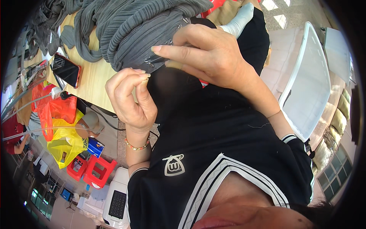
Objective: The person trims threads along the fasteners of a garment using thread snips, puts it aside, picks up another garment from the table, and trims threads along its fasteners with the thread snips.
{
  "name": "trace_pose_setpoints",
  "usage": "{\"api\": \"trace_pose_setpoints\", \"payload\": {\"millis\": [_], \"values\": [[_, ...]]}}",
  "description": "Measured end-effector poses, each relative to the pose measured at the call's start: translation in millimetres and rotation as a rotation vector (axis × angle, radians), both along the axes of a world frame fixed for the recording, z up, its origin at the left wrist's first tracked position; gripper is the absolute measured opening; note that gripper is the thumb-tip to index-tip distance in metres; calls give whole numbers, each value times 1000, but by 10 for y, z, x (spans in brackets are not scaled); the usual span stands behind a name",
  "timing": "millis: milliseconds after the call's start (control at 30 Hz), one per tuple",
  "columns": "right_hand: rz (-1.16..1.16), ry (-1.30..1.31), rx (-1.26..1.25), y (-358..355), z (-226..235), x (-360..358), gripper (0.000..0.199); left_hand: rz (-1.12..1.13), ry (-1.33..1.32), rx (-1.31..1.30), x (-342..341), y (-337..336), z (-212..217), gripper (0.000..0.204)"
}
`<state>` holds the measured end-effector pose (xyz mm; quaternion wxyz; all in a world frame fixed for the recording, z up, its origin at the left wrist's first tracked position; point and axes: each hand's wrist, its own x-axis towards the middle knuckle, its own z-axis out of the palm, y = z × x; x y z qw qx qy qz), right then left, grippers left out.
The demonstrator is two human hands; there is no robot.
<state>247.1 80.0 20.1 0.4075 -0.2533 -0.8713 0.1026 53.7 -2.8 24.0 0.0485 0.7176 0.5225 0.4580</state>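
Note:
Grey ribbed knit fabric [133,32] spills over the table's edge toward my lap. Along its near edge sits a smoother grey band [162,32] with several small shiny metal pieces on it. My left hand [131,97] is just below that edge, thumb and fingertips pinched together; whatever they hold is too small to make out. Across from it, my right hand [213,55] lies over the band's near side. Its index finger points left, and the fingers are spread with a gap between them. I see nothing held in them.
The light wooden table [97,86] bears a dark phone [66,70] in a red case. Beside it hang an orange-red bag [61,108] and a yellow bag [66,147]. Red plastic stools [100,171] stand at lower left. A translucent white bin [309,84] is at my right.

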Motion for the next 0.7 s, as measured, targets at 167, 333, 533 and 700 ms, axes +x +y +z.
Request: {"api": "trace_pose_setpoints", "payload": {"millis": [167,333,533,700], "values": [[13,10,9,-4,-23,-11,42,-34,-9,-19,12,-43,-24,10],[8,64,9,9,-75,-21,27,-77,33,-50,-74,-81,-65,9],[64,208,-308,12,-125,33,33,135,-32,63,-132,-12,-72,27],[57,249,-326,5,-130,66,36,108,79,15,-116,89,-64,25]]}}
